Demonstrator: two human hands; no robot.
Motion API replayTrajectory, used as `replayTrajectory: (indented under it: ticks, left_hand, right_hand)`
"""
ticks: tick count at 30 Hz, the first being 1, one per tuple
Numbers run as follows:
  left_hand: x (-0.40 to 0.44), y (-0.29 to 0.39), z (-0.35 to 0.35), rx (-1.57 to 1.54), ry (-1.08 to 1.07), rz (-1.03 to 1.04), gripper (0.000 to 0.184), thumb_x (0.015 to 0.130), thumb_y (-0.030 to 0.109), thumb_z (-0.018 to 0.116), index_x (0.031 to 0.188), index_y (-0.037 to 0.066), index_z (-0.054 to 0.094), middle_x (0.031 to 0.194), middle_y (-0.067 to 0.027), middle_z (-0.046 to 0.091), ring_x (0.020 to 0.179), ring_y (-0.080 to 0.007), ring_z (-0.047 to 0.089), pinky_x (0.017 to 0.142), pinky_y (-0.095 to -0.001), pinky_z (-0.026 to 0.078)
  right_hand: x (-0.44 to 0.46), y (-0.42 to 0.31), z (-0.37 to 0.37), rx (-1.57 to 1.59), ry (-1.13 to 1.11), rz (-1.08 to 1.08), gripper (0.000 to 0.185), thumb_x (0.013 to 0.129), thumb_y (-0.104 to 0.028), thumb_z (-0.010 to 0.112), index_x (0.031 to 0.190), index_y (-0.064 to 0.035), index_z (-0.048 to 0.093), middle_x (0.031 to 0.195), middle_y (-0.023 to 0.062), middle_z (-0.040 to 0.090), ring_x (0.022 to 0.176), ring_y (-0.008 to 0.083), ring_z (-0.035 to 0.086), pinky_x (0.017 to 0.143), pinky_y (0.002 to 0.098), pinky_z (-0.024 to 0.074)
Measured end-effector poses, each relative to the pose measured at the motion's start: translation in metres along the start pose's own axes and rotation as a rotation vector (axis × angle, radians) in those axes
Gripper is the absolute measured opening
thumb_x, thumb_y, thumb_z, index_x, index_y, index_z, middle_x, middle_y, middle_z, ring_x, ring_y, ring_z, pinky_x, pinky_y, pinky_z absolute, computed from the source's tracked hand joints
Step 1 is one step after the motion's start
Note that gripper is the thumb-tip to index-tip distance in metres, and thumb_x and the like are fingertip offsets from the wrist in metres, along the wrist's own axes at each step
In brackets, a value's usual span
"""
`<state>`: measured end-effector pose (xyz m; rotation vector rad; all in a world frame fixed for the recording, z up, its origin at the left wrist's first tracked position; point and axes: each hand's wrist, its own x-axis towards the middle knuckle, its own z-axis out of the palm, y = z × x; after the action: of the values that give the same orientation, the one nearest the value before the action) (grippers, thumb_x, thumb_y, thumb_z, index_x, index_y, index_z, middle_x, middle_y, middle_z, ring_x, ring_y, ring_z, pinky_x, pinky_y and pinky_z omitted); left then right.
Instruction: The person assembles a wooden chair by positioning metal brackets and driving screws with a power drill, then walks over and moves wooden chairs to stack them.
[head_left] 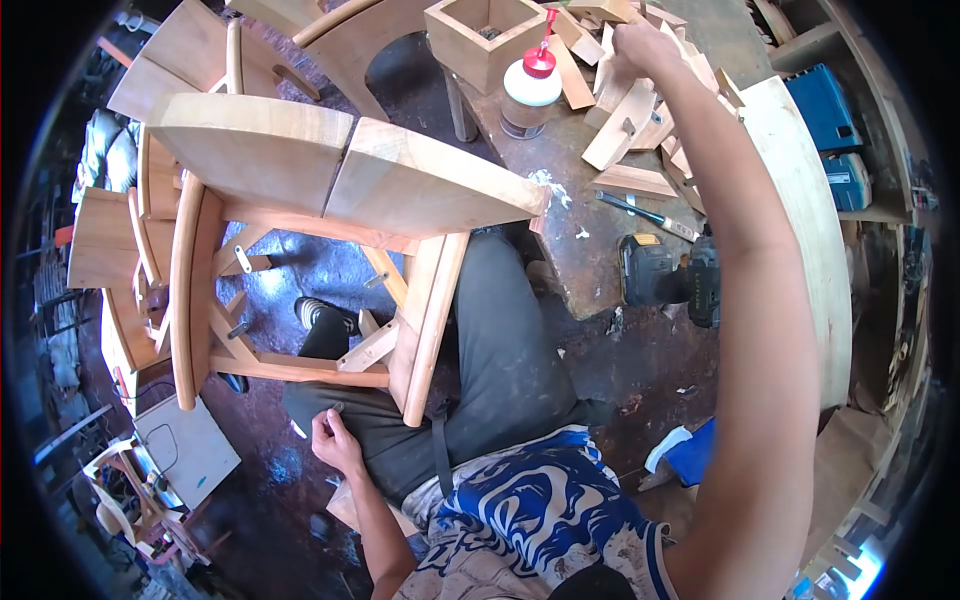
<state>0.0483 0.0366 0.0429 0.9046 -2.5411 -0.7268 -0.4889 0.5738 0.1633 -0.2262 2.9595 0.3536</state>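
A wooden chair frame (335, 160) lies tipped in front of me, against my legs. Wooden corner braces with small metal plates sit inside it. Below the frame, my left hand (337, 443) is closed by my thigh, with a small greyish metal piece (338, 407) at its fingertips. Stretched far forward, my right hand (640, 50) reaches into a pile of cut wooden blocks (622, 125) on the workbench (565, 235). Its fingers are curled down among the blocks; what they grip is hidden.
A glue bottle (532, 88) with a red cap stands beside a wooden box (485, 40). A chisel (650, 215) and a cordless drill (670, 275) lie near the bench edge. More chair frames (105, 240) stand left. Blue tool cases (825, 110) are at right.
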Motion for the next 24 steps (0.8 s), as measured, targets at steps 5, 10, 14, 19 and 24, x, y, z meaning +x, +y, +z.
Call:
replayTrajectory:
  ticks: [5,10,14,19,24]
  left_hand:
    - [0.001,0.007,-0.001,0.027,-0.002,-0.028,0.026,0.096,0.024,0.067,0.083,0.001,0.067,0.059,-0.0038,0.050,0.054,-0.0140,0.045,0.053,-0.0330,0.038]
    - [0.002,0.005,0.000,-0.017,-0.010,-0.024,0.026,0.096,0.024,0.067,0.083,0.001,0.067,0.059,-0.0036,0.051,0.053,-0.0128,0.044,0.051,-0.0322,0.036]
    - [0.002,0.004,0.000,-0.029,0.028,-0.012,0.026,0.096,0.024,0.067,0.084,0.001,0.067,0.058,-0.0030,0.051,0.052,-0.0121,0.043,0.051,-0.0315,0.035]
    - [0.005,0.006,0.000,0.001,-0.020,-0.069,0.023,0.095,0.021,0.068,0.084,0.002,0.068,0.059,-0.0018,0.053,0.053,-0.0108,0.044,0.051,-0.0301,0.037]
    - [0.004,-0.002,0.000,-0.034,-0.020,-0.097,0.019,0.094,0.019,0.068,0.085,0.001,0.069,0.062,-0.0013,0.055,0.055,-0.0089,0.047,0.052,-0.0286,0.040]
  right_hand:
    - [0.008,-0.040,-0.002,0.182,-0.020,0.157,0.037,0.081,-0.023,0.064,0.113,-0.0071,0.073,0.117,0.0137,0.072,0.111,0.0302,0.068,0.095,0.0414,0.0541]
    - [0.032,-0.068,0.058,0.189,-0.135,0.173,0.030,0.083,-0.019,0.062,0.105,-0.0029,0.074,0.108,0.0169,0.074,0.096,0.0292,0.073,0.082,0.0420,0.0583]
    - [0.049,-0.038,0.054,0.573,-0.289,0.220,0.021,0.085,-0.016,0.061,0.098,-0.0095,0.077,0.093,0.0125,0.075,0.073,0.0259,0.072,0.062,0.0391,0.0579]
    - [0.034,-0.042,0.067,0.146,0.043,0.004,0.019,0.085,-0.015,0.063,0.097,-0.0173,0.079,0.101,0.0114,0.075,0.091,0.0290,0.073,0.080,0.0402,0.0583]
    - [0.044,-0.044,0.088,-0.093,0.217,-0.053,0.020,0.088,-0.017,0.056,0.088,-0.0083,0.074,0.092,0.0153,0.075,0.090,0.0319,0.073,0.080,0.0480,0.0551]
